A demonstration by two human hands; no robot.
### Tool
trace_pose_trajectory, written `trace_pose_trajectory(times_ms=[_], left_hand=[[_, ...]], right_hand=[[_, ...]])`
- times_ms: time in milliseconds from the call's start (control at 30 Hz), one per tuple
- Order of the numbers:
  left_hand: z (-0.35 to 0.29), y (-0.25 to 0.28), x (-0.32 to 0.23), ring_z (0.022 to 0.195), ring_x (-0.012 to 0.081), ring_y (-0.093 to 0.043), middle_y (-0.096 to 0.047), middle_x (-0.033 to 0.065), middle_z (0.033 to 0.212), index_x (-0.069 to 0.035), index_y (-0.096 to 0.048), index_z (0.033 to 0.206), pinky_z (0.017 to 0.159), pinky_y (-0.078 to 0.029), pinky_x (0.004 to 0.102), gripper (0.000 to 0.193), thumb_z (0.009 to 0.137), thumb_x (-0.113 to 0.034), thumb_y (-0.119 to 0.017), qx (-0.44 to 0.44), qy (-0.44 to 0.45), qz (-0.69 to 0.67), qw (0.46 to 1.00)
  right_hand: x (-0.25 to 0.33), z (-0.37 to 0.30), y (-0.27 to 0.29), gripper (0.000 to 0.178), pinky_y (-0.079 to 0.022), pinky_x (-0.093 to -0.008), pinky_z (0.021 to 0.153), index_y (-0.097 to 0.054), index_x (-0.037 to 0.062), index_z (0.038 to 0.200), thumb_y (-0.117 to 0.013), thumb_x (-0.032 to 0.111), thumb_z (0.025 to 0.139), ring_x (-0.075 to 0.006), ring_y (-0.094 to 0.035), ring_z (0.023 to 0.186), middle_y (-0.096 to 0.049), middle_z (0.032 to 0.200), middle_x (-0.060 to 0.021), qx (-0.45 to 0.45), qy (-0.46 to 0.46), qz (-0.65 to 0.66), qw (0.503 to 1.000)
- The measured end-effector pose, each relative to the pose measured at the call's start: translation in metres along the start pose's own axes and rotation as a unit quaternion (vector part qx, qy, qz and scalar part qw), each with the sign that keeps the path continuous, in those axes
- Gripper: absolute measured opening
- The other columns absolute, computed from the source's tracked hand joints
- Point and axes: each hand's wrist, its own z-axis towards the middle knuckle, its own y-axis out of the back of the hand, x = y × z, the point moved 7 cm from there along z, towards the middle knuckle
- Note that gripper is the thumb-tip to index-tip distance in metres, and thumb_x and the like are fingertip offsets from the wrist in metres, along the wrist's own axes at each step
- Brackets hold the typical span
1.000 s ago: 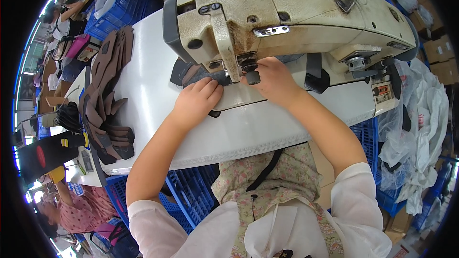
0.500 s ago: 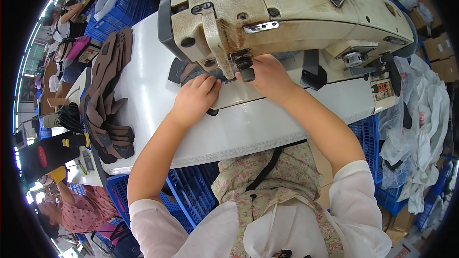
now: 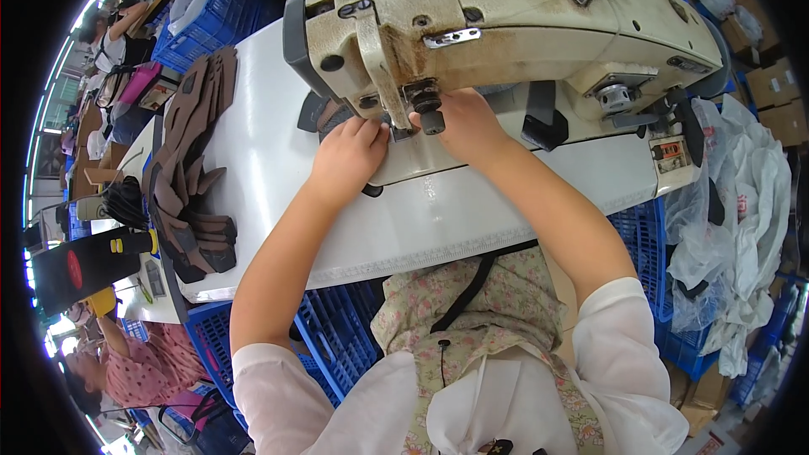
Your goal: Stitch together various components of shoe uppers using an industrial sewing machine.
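A worn cream sewing machine [image 3: 506,17] stands on a white table [image 3: 270,160]. My left hand [image 3: 350,152] lies flat beside the needle head, pressing down a dark fabric piece [image 3: 316,114] that runs under the machine. My right hand [image 3: 468,126] reaches under the machine's arm just right of the needle bar, with its fingers curled on the same piece; the fingertips are hidden by the machine.
A stack of brown and dark cut pieces [image 3: 190,168] lies along the table's left edge. Blue plastic crates [image 3: 337,329] sit under the table and beyond it. White plastic bags [image 3: 742,211] hang at the right. Other people work at the left.
Both hands stay at the needle, with the dark piece showing a little less to the left of the head. The view has shifted slightly.
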Motion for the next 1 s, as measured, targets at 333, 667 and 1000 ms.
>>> trace_pose_trajectory(times_ms=[333,667,1000], left_hand=[[0.002,0.000,0.003,0.088,0.0195,-0.060,-0.059,0.0025,0.092,-0.005,-0.067,0.087,0.069,-0.053,0.0335,0.007,0.084,-0.011,-0.066,-0.011,0.014,-0.006,1.000],[0.001,-0.005,0.004,0.089,0.0200,-0.060,-0.060,0.0025,0.094,-0.006,-0.068,0.093,0.070,-0.053,0.0336,0.011,0.085,-0.012,-0.065,-0.001,0.031,-0.016,0.999],[-0.004,-0.009,0.007,0.095,0.0218,-0.060,-0.063,0.0035,0.102,-0.005,-0.068,0.098,0.072,-0.053,0.0344,0.018,0.081,-0.010,-0.065,0.013,0.039,-0.038,0.998]], right_hand=[[-0.008,0.001,-0.006,0.020,-0.048,-0.0442,0.065,-0.065,0.0099,0.077,-0.063,0.027,0.088,-0.0344,-0.063,0.071,-0.064,0.073,-0.0126,-0.002,-0.021,0.008,1.000],[-0.007,-0.009,-0.007,0.011,-0.052,-0.0358,0.072,-0.071,0.0112,0.082,-0.067,0.013,0.071,-0.0230,-0.065,0.083,-0.064,0.085,-0.0044,-0.025,0.032,-0.066,0.997],[-0.006,-0.007,-0.003,0.011,-0.053,-0.0361,0.072,-0.071,0.0113,0.081,-0.068,0.016,0.072,-0.0242,-0.066,0.082,-0.064,0.083,-0.0046,-0.012,-0.022,-0.058,0.998]])
